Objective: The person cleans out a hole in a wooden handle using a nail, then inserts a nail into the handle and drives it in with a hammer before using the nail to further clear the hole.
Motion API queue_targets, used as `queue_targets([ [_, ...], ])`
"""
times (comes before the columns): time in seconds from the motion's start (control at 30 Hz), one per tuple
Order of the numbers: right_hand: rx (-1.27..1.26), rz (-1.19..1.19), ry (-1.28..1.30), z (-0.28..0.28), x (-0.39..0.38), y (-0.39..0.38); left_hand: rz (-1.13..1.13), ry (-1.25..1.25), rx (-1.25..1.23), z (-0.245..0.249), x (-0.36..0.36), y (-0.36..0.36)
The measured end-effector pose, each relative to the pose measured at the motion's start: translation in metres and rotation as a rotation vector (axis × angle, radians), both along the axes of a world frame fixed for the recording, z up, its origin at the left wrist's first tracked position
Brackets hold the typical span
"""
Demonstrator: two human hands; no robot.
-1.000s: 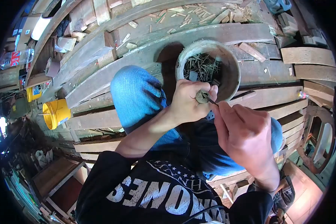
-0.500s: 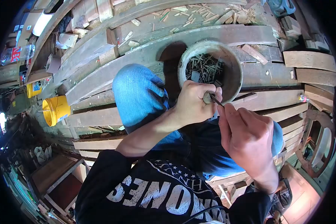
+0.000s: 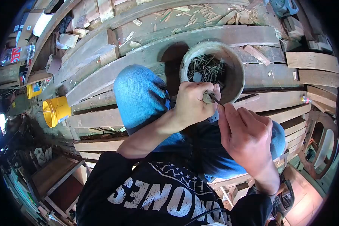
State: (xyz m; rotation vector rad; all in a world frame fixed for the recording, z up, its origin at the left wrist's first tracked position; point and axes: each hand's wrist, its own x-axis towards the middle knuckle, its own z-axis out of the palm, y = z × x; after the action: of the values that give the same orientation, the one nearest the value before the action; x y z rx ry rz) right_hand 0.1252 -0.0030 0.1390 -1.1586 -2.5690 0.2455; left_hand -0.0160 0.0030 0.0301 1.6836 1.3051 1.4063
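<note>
My left hand (image 3: 192, 103) is closed around a small round wooden piece (image 3: 207, 97), holding it up over my lap. My right hand (image 3: 245, 137) pinches a thin dark nail (image 3: 216, 100) whose tip rests against that piece. Just behind both hands stands a round white bucket (image 3: 235, 66) filled with several loose nails (image 3: 205, 69). My knees in blue jeans (image 3: 139, 94) lie under the hands.
Curved and straight wooden planks (image 3: 214, 35) cover the floor all around, with wood scraps scattered at the top. A yellow bucket (image 3: 56, 110) lies on its side at the left. A round wooden frame (image 3: 320, 145) rests at the right edge.
Both hands shifted slightly, first right then a little back and up; the nail stays against the wooden piece. The view moved slightly.
</note>
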Motion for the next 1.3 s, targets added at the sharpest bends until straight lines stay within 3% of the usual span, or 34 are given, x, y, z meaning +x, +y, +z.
queue_targets([
  [0.4, -0.001, -0.219, -0.107, -0.004, -0.015, -0.009, 0.285, 0.221, 0.095, -0.019, 0.018, 0.003],
  [0.53, 0.014, -0.257, -0.058, -0.009, -0.013, -0.007, 0.267, 0.235, 0.069, -0.010, 0.013, 0.003],
  [0.87, -0.055, -0.151, 0.027, 0.008, 0.016, -0.012, -0.305, -0.035, -0.085, -0.003, -0.004, -0.008],
  [0.9, -0.063, -0.136, 0.021, 0.009, 0.019, -0.013, -0.332, 0.075, -0.057, -0.003, -0.006, -0.007],
  [1.13, -0.032, -0.058, 0.101, 0.001, 0.022, -0.013, -0.195, 0.085, 0.091, 0.002, -0.001, -0.003],
  [1.3, -0.095, -0.175, 0.164, -0.005, 0.015, -0.013, -0.065, 0.141, 0.104, 0.001, 0.006, -0.004],
])
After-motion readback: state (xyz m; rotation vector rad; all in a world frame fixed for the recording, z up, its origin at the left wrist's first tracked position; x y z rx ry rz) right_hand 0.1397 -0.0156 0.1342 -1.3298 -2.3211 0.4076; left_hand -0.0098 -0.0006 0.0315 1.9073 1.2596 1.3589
